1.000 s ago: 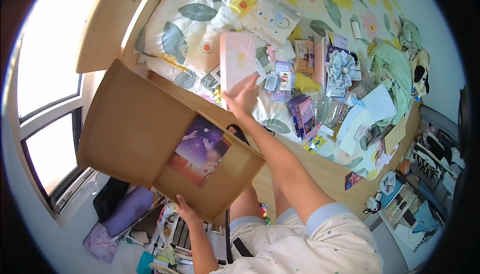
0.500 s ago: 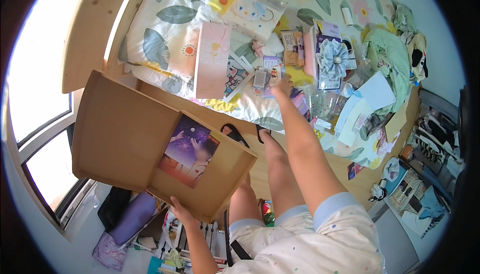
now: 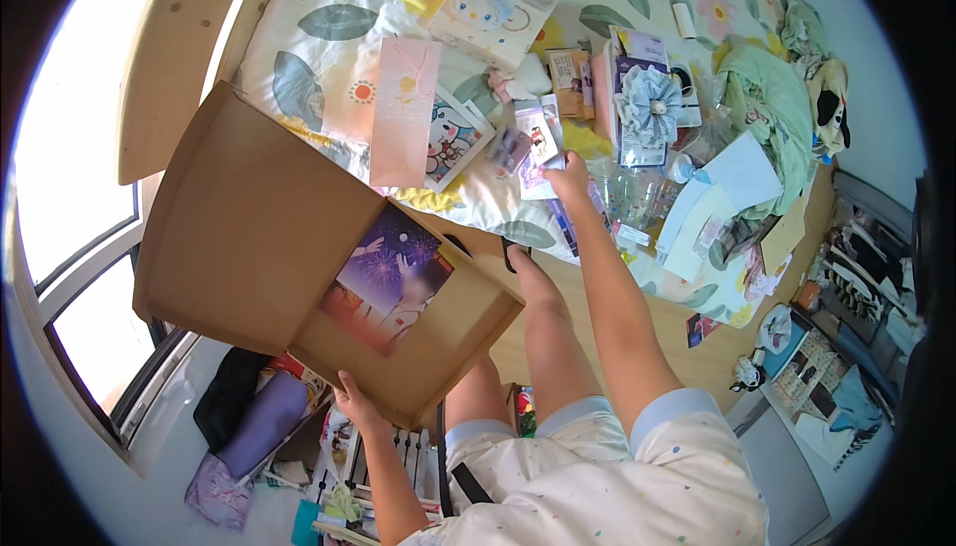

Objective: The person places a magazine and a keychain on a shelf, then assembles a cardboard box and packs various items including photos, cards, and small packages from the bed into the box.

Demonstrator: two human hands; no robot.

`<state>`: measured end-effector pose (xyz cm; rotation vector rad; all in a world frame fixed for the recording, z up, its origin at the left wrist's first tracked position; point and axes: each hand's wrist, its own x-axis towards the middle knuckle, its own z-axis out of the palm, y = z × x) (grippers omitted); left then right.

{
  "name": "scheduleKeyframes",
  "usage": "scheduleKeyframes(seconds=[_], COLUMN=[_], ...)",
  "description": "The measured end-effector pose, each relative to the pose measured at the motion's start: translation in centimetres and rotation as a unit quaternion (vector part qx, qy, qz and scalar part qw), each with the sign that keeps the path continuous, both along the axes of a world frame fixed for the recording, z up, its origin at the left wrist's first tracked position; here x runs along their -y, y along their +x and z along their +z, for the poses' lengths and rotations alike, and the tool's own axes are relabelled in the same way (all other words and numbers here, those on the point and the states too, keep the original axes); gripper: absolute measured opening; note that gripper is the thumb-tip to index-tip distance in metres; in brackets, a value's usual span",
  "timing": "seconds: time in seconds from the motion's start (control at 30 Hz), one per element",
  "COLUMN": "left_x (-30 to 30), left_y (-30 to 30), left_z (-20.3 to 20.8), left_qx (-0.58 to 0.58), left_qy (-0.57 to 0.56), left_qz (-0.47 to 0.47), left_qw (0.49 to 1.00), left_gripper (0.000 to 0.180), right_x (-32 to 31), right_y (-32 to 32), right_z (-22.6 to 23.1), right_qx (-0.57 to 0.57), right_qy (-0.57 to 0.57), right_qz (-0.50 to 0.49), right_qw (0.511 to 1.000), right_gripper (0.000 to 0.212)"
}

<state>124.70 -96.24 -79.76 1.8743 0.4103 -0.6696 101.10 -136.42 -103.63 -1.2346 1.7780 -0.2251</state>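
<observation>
My left hand (image 3: pixel 358 407) grips the near edge of an open brown cardboard box (image 3: pixel 234 227), which tilts beside the bed. A purple picture with fireworks (image 3: pixel 383 272) lies inside the box. Over the bed, the fingers of my right hand (image 3: pixel 570 179) are closed on a small stack of cards (image 3: pixel 541 145), the top one with a little figure on it. Touching or just beside the cards is a small translucent packet (image 3: pixel 509 148), blurred. Left of these lie a picture card with a cartoon character (image 3: pixel 453 142) and a long pink box (image 3: pixel 404 118).
A flowered bedspread (image 3: pixel 337 23) carries a clear pouch (image 3: pixel 495 10), a blue fabric flower (image 3: pixel 649 106), papers (image 3: pixel 732 187) and green cloth (image 3: pixel 762 98). At left stands a window (image 3: pixel 85 277); at lower left, a purple bag (image 3: pixel 264 421). A shelf unit (image 3: pixel 812 377) stands at right.
My right hand has picked up the cards from the bed, and the small packet has tilted and shifted left. The box in my left hand has risen slightly.
</observation>
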Motion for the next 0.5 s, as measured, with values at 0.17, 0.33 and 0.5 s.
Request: scheduleKeyframes(seconds=[0.17,0.33,0.5], left_x=[0.5,2.0,3.7], left_y=[-1.0,-2.2,-3.2], left_z=[-0.7,-0.6,-0.1], left_qx=[-0.011,0.005,-0.009], left_qy=[-0.013,-0.029,-0.053], left_qz=[-0.008,-0.022,-0.032], left_qw=[1.000,0.999,0.998], left_gripper=[0.048,0.043,0.037], right_x=[-0.9,-2.5,-2.9], right_y=[-2.1,-4.4,-5.6], right_z=[8.2,12.8,15.3], right_qx=[0.073,0.168,0.101], right_qy=[0.028,0.035,-0.019], right_qz=[-0.078,-0.162,-0.110], right_qw=[0.994,0.972,0.989], right_gripper=[0.045,0.043,0.042])
